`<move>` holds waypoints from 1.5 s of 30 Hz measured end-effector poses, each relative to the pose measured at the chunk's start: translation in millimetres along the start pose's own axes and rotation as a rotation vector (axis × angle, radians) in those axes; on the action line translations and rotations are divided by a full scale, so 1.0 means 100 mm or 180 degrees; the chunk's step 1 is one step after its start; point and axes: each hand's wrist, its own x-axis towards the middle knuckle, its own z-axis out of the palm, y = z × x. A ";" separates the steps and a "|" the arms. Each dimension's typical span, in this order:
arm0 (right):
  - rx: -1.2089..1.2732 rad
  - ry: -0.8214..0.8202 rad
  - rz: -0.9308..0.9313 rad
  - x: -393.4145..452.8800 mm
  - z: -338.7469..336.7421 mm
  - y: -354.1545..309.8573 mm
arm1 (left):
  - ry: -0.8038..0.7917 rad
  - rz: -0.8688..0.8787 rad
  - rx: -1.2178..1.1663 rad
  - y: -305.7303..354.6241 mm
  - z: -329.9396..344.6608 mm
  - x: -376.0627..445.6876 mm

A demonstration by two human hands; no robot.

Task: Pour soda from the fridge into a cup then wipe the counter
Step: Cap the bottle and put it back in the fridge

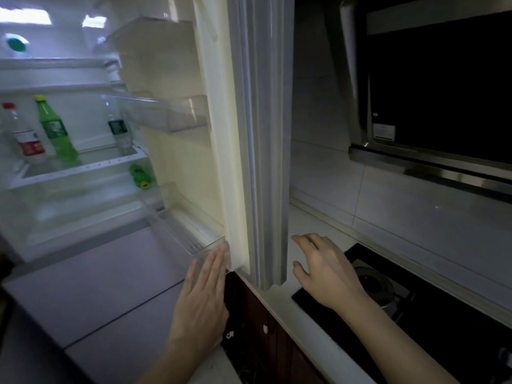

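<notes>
The fridge stands open, its door (257, 134) swung out edge-on in the middle of the view. On a lit shelf at the left stands a green soda bottle (55, 131) with a yellow cap, between a clear bottle with a red cap (25, 137) and a clear bottle with a dark label (119, 128). Another green bottle (140, 176) lies lower down on its side. My left hand (203, 295) rests flat against the door's lower inner edge, fingers straight. My right hand (327, 273) hovers open on the door's outer side, above the counter. No cup is in view.
A pale counter (313, 225) runs along the tiled wall at the right, with a black gas hob (415, 322) set in it. A range hood (432, 87) hangs above. Dark wooden cabinet fronts (266, 328) lie below the counter. Clear door bins (166, 112) jut from the door's inner side.
</notes>
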 end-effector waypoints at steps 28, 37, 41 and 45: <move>0.0898 -0.0335 -0.2033 0.90 1.72 -2.87 | 0.0898 -0.1781 -0.0720 -1.64 -0.02 -1.48; 0.0715 -0.0480 -0.2375 1.71 2.27 -3.53 | 0.1097 -0.2272 -0.0947 -2.82 0.56 -1.34; 0.0604 -0.0485 -0.2432 2.07 2.46 -3.66 | 0.0905 -0.2569 -0.0720 -3.26 0.75 -1.24; 0.0498 -0.0355 -0.2351 2.47 2.60 -3.76 | 0.0740 -0.2346 -0.0440 -3.49 0.97 -1.05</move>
